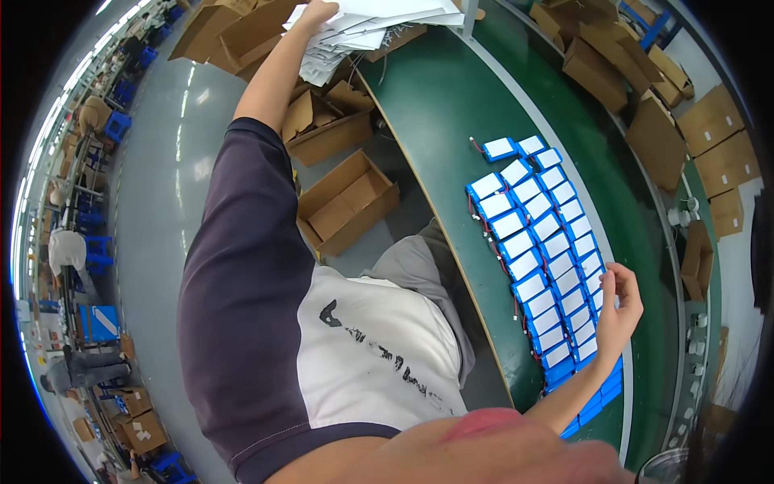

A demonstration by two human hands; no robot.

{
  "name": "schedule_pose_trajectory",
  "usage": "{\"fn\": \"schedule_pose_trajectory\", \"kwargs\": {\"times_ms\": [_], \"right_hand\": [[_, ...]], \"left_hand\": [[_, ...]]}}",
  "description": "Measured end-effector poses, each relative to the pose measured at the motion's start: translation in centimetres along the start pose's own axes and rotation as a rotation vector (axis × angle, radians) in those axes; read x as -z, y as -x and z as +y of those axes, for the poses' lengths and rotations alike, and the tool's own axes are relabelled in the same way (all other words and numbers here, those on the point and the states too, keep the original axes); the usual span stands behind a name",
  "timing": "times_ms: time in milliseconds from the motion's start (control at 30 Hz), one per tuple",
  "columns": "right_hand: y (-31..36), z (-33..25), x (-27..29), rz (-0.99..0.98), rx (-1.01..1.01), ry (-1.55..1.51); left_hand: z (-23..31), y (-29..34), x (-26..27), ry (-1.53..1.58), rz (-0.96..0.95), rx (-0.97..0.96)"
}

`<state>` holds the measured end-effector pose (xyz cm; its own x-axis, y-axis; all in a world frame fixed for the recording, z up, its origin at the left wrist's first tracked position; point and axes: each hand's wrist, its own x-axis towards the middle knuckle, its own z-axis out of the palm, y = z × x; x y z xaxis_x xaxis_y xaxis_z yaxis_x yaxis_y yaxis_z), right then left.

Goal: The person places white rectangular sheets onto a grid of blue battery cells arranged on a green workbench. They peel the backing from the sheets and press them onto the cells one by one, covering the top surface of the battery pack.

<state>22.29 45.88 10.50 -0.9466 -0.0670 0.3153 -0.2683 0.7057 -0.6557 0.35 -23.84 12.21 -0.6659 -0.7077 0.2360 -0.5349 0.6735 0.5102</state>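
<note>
At the top edge, my left hand (pixel 319 13) is closed at the edge of a loose pile of white sheets (pixel 387 18), its fingertips partly hidden. Thin wires show beside the pile's lower side. My right hand (pixel 619 310) hovers over the right side of several rows of blue battery packs (pixel 553 246), thumb and fingers apart, with nothing visible between them. White rectangles cover the tops of most packs. Red and black leads with small white connectors stick out along the rows' left side. Packs nearer my right forearm show plain blue.
The packs lie on a green worktable (pixel 427 105) with a pale strip (pixel 528 93) along it. Below its left edge stands an open cardboard box (pixel 347 202), with another box (pixel 326 125) behind. More cartons (pixel 709 121) are at right. Across the grey aisle (pixel 161 202), people work at benches.
</note>
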Motion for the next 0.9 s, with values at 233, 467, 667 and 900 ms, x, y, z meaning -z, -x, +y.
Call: {"fn": "schedule_pose_trajectory", "kwargs": {"times_ms": [233, 467, 667, 900], "right_hand": [[3.5, 0.7, 2.2, 0.059, -0.064, -0.068], [4.1, 1.1, 1.8, 0.069, 0.022, -0.147], [5.5, 4.1, 1.6, 0.194, -0.015, -0.301], [5.2, 4.7, 0.0, 0.264, 0.044, -0.297]], "left_hand": [[-2.5, -3.9, -5.3, -0.114, 0.282, -0.074], [11.4, 7.0, 3.3, 0.24, 0.667, -1.223], [37.0, 21.7, 8.5, 0.622, 0.699, -1.64], [55.2, 14.3, 9.6, 0.336, 0.548, -1.491]]}}
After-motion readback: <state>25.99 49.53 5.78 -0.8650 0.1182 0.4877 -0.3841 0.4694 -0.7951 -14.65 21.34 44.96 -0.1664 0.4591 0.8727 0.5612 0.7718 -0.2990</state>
